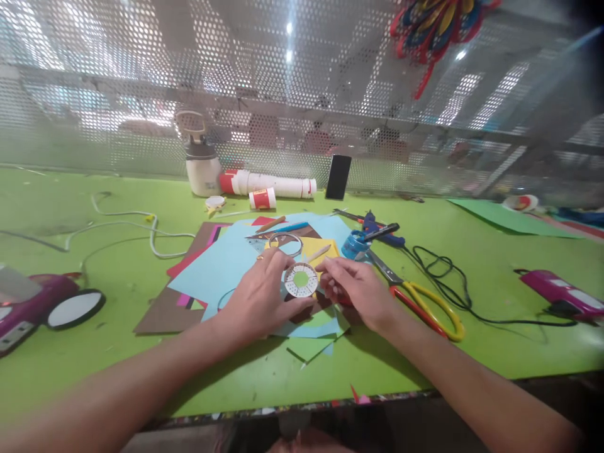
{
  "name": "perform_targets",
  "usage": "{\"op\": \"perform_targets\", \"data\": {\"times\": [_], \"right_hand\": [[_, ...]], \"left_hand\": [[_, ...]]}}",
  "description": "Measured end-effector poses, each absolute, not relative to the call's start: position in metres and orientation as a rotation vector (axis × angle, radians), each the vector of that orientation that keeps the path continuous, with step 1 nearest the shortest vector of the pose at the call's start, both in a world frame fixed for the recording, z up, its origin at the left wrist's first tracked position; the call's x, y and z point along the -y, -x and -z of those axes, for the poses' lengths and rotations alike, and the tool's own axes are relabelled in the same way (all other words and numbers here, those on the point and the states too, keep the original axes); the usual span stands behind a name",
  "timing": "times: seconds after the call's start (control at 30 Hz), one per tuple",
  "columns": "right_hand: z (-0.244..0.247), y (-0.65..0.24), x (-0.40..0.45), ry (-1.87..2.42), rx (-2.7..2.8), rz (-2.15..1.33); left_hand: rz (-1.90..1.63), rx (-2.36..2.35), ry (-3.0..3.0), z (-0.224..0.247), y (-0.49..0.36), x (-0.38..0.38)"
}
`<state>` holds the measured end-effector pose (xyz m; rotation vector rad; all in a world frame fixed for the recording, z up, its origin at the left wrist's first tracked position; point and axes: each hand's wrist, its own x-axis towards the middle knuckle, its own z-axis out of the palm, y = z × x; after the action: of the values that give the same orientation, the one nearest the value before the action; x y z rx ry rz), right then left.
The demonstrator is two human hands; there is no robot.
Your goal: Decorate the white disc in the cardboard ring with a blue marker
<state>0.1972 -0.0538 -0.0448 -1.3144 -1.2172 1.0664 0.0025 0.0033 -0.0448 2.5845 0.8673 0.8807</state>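
A small white ring-shaped disc with dark marks and a green centre is upright between my hands. My left hand grips it at the left edge, thumb below and fingers above. Close to its right edge is my right hand, fingers curled and fingertips together; whether they hold something small is too fine to tell. Under both hands lie light blue sheets, a yellow piece and brown card. Just beyond are a clear round ring and a blue pen.
Yellow-and-red handled scissors, a blue jar and a blue glue gun lie on the right. Stacked paper cups, a white bottle and a phone line the back. A purple power strip sits far right.
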Motion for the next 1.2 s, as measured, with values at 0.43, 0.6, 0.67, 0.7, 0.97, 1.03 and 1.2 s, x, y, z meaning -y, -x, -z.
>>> {"op": "perform_targets", "data": {"times": [0.43, 0.6, 0.67, 0.7, 0.97, 1.03, 1.2], "right_hand": [[0.041, -0.191, 0.059, 1.323, 1.337, -1.093], [0.035, -0.187, 0.062, 1.327, 1.339, -1.093], [0.034, -0.187, 0.063, 1.334, 1.336, -1.096], [0.034, -0.186, 0.063, 1.337, 1.334, -1.097], [0.034, -0.186, 0.065, 1.326, 1.295, -1.116], [0.035, -0.187, 0.066, 1.316, 1.275, -1.133], [0.041, -0.188, 0.065, 1.271, 1.2, -1.192]], "left_hand": [[-0.916, -0.945, -2.591, 0.044, -0.004, -0.002], [-0.941, -0.984, -2.578, 0.044, -0.003, 0.001], [-0.963, -0.986, -2.592, 0.045, -0.003, 0.001], [-0.978, -0.993, -2.604, 0.046, -0.003, 0.002], [-1.056, -0.941, -2.713, 0.05, -0.003, 0.002], [-1.036, -0.942, -2.723, 0.05, -0.002, 0.002], [-1.032, -0.913, -2.712, 0.049, -0.002, 0.003]]}}
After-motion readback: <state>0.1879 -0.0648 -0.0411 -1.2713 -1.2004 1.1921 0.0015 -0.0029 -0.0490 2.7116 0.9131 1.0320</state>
